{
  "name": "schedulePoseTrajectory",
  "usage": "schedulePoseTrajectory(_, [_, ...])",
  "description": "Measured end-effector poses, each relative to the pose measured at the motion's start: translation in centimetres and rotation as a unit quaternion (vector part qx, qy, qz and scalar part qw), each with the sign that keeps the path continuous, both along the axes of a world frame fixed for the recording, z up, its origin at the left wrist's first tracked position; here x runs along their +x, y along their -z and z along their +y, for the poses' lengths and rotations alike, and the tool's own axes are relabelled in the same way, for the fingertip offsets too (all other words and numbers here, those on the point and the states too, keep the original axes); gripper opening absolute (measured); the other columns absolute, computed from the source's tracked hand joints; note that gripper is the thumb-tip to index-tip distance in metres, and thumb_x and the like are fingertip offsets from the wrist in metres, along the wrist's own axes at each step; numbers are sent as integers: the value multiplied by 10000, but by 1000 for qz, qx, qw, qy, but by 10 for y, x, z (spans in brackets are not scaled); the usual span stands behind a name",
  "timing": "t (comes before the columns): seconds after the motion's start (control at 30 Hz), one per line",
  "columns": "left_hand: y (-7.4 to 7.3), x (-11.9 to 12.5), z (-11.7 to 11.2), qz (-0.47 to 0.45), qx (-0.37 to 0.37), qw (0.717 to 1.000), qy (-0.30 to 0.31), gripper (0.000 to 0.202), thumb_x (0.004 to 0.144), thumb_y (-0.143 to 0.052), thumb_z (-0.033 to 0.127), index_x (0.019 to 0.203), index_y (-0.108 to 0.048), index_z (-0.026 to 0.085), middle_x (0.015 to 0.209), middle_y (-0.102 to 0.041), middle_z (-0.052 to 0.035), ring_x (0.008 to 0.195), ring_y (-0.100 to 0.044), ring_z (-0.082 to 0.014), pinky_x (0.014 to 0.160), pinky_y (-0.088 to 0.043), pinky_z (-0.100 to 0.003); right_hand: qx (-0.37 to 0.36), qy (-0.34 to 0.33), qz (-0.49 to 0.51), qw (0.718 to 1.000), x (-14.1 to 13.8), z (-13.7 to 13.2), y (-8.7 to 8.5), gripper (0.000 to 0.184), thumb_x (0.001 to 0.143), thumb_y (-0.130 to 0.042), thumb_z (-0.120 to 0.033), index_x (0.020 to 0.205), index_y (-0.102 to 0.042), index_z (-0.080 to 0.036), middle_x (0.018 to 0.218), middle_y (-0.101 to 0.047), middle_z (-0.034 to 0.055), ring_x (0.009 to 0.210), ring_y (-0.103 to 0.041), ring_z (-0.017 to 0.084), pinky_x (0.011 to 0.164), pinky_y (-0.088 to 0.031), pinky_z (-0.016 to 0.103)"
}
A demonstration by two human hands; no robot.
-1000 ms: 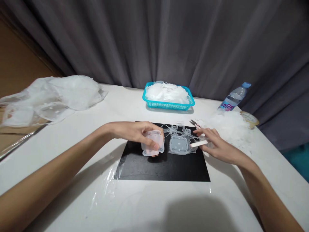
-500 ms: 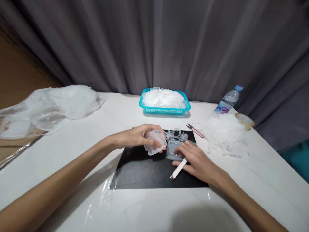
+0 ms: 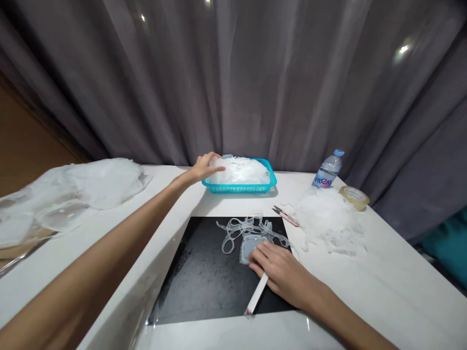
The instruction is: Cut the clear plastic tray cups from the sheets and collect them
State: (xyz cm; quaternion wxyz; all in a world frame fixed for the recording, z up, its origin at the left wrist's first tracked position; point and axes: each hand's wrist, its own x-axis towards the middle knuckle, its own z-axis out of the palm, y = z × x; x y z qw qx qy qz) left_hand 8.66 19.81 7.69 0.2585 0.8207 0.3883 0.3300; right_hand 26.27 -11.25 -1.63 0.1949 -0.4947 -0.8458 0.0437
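My left hand (image 3: 207, 166) reaches over the left end of a turquoise basket (image 3: 241, 188), thumb and fingers apart against the heap of translucent white plastic pieces (image 3: 242, 171) in it. Whether a piece is still between the fingers is unclear. My right hand (image 3: 275, 266) is closed around a flat white stick-like tool (image 3: 258, 294), its end pointing toward me. The fingertips of that hand also touch a clear, rounded-square plastic piece (image 3: 248, 248) on the black mat (image 3: 204, 282). Loops of clear plastic trimmings (image 3: 237, 227) lie just behind this piece.
Thread snips (image 3: 286, 216) lie right of the mat, near a pile of white plastic scraps (image 3: 330, 218). Behind the scraps stand a water bottle (image 3: 327, 170) and a tape roll (image 3: 354, 197). A bag of translucent pieces (image 3: 98, 184) sits left. A grey curtain (image 3: 248, 82) hangs behind.
My left hand has moved from above the mat, where it held a clear plastic piece, forward to the basket. My right hand stays at the mat with the white tool. The view has tilted up.
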Motion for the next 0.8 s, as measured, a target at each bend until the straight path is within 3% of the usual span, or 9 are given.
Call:
schedulePoseTrajectory(0.1, [8,-6,-7,2,63,997,-47,491,761,-787,386,1148,-627,130,1267,-614,-171,1267,-467,-387,1157,-261,-546,5,0,-8,1000,2,-1,-1,97,1071,-479,-207,1040,-570,-199,992,-661,73,941,-653,254,873,-569,413])
schedulePoseTrajectory(0.2, [21,-14,-42,10,106,994,-17,415,874,-717,410,1187,-603,163,1285,-598,-133,1231,-491,-325,1148,-307,-477,20,-4,-10,1000,2,-1,1,128,1071,-473,-201,988,-569,-196,947,-654,72,902,-636,250,813,-557,392])
schedulePoseTrajectory(0.3, [38,-22,-102,31,139,981,133,245,993,-614,397,1123,-612,189,1143,-652,-78,1102,-573,-258,1060,-411,-409,30,-17,3,999,1,-1,1,184,1080,-436,-198,956,-570,-184,917,-645,77,872,-608,246,782,-540,391])
schedulePoseTrajectory(0.4, [56,-28,-160,106,66,955,270,206,1059,-550,382,1168,-635,229,1221,-673,-64,1172,-590,-238,1053,-429,-370,6,-27,70,997,5,-2,-6,209,1100,-429,-263,986,-588,-188,943,-655,76,908,-583,237,809,-526,380])
schedulePoseTrajectory(0.47, [65,-31,-185,148,59,935,316,235,1076,-536,362,1254,-630,243,1308,-681,-62,1244,-591,-237,1107,-388,-385,-15,-14,145,989,12,-3,-13,264,1121,-379,-320,1042,-603,-203,1004,-664,78,979,-569,233,880,-514,386])
schedulePoseTrajectory(0.57, [75,-37,-195,174,76,924,332,331,1069,-562,399,1364,-598,254,1421,-664,-61,1319,-590,-245,1163,-337,-411,-57,15,268,962,24,-5,-22,462,1136,-218,-455,1083,-619,-233,1107,-652,77,1068,-573,226,974,-482,408])
schedulePoseTrajectory(0.67, [80,-41,-187,170,101,923,331,365,1049,-595,431,1371,-607,258,1436,-674,-63,1331,-610,-249,1187,-320,-421,-139,10,339,931,28,-7,-24,600,1105,-149,-587,1026,-631,-238,1030,-634,52,916,-614,191,870,-504,364])
schedulePoseTrajectory(0.8, [79,-44,-183,184,145,920,314,327,1065,-570,391,1332,-621,210,1378,-709,-93,1312,-630,-253,1197,-306,-445,-176,16,325,929,21,-5,-17,303,1084,-498,-452,946,-650,-230,949,-650,13,873,-627,162,829,-481,308])
